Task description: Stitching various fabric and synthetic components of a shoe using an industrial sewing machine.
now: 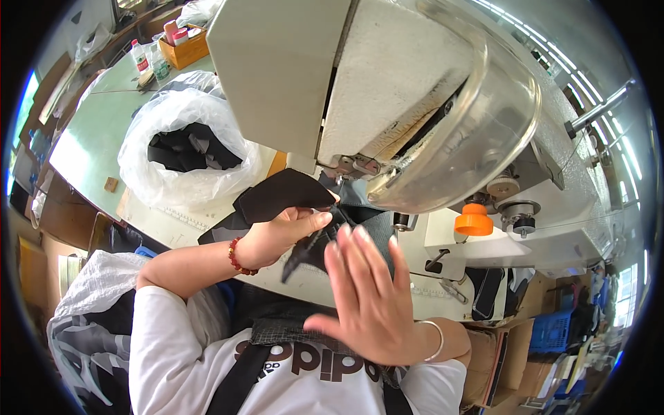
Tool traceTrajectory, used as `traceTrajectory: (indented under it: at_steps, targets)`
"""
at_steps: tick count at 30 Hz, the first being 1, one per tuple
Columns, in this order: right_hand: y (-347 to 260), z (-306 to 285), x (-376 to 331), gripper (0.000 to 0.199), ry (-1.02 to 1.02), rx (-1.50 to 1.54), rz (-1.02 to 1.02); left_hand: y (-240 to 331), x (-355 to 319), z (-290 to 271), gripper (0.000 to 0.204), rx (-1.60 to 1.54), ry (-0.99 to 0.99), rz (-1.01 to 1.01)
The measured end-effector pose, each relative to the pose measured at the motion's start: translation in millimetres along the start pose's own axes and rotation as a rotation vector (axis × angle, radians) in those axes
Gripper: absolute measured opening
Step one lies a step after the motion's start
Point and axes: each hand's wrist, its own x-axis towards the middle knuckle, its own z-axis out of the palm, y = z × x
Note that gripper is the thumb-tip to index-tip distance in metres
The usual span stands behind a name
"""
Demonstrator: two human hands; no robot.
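Under the head of a large pale sewing machine, black fabric pieces lie folded over one another by the needle area. My left hand, a red bead bracelet on its wrist, pinches the edge of this fabric between thumb and fingers. A dark, narrow strip of the fabric hangs down beside the thumb. My right hand is raised nearer to me with its fingers stretched out and nothing in it. It hides part of the fabric and the table edge. The needle itself is hard to make out.
A clear plastic guard bulges from the machine, above an orange knob. Left of the machine stands a white plastic bag of black pieces. Beyond are bottles and a wooden box. Thread snips lie at right.
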Motion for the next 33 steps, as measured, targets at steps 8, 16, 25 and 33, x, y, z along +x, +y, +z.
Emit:
traceTrajectory:
  at_steps: [8, 16, 25, 33]
  targets:
    - [28.1, 32.9, 4.6, 0.048, 0.137, -0.07, 0.046, 7.9, 6.3, -12.2, 0.025, 0.71, 0.046, 0.334]
    - [33.8, 35.1, 12.6, 0.047, 0.233, 0.053, 0.103, 42.7, 9.0, -16.6, 0.021, 0.6, -0.194, 0.36]
    - [42.9, 14.0, 9.9, 0.034, 0.027, 0.333, 0.101, 69.0, 13.1, -18.6, 0.025, 0.562, -0.133, -0.044]
    - [38.9, 22.9, 4.3, 0.031, 0.034, 0.112, 0.078, 19.4, -1.9, -9.3, 0.02, 0.484, -0.113, 0.293]
